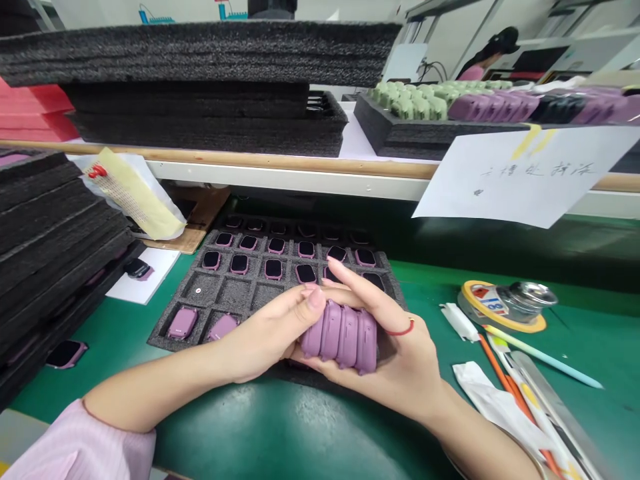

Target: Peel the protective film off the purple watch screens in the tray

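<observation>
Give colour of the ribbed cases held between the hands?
The ribbed cases are mauve-purple; the head view shows them best.

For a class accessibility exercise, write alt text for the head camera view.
A person's left hand and right hand hold four ribbed purple watch cases above a black foam tray of watch-like devices with dark screens, on a green workbench mat.

view: head-worn, sole camera; facing: forward and down; nearness: close above left hand [267,333], right hand [400,357]

Left hand [265,333] and right hand [395,353] hold purple watches [340,337], it seems, over a foam tray [220,297].
</observation>
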Demonstrator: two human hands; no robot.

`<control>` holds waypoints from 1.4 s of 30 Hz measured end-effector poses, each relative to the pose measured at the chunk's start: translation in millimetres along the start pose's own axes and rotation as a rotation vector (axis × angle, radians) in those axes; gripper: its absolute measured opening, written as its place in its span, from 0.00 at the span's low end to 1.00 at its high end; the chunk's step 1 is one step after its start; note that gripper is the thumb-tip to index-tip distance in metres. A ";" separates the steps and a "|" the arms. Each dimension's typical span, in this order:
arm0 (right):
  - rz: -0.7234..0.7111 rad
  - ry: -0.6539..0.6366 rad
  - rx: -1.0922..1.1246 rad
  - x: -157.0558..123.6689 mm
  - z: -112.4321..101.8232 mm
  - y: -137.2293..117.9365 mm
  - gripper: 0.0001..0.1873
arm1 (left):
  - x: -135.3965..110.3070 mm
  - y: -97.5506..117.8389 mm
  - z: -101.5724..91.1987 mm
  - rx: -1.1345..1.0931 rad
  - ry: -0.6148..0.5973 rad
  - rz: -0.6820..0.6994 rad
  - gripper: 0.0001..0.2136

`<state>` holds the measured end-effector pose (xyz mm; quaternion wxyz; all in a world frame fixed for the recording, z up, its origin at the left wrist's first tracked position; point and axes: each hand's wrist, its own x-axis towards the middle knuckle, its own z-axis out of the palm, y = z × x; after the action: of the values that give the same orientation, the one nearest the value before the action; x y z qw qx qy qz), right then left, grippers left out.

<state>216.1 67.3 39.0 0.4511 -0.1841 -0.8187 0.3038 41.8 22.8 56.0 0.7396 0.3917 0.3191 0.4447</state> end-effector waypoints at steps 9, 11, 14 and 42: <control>-0.085 -0.002 0.117 -0.2 -0.1 5.0 0.47 | -2.8 11.3 6.3 0.218 -0.074 0.016 0.21; -0.089 -0.003 0.133 -0.4 0.2 6.2 0.47 | -3.4 10.8 5.8 0.222 -0.085 0.037 0.21; -0.098 0.007 0.098 -0.8 0.0 7.2 0.49 | -4.1 9.6 4.5 0.181 -0.109 0.075 0.17; -0.079 -0.022 0.118 4.6 1.2 0.3 0.44 | -3.2 5.5 7.3 0.326 -0.009 0.145 0.21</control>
<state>212.8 69.8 41.1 0.4639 -0.1214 -0.8108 0.3357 44.3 19.4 64.8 0.6337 0.5305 0.3544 0.4376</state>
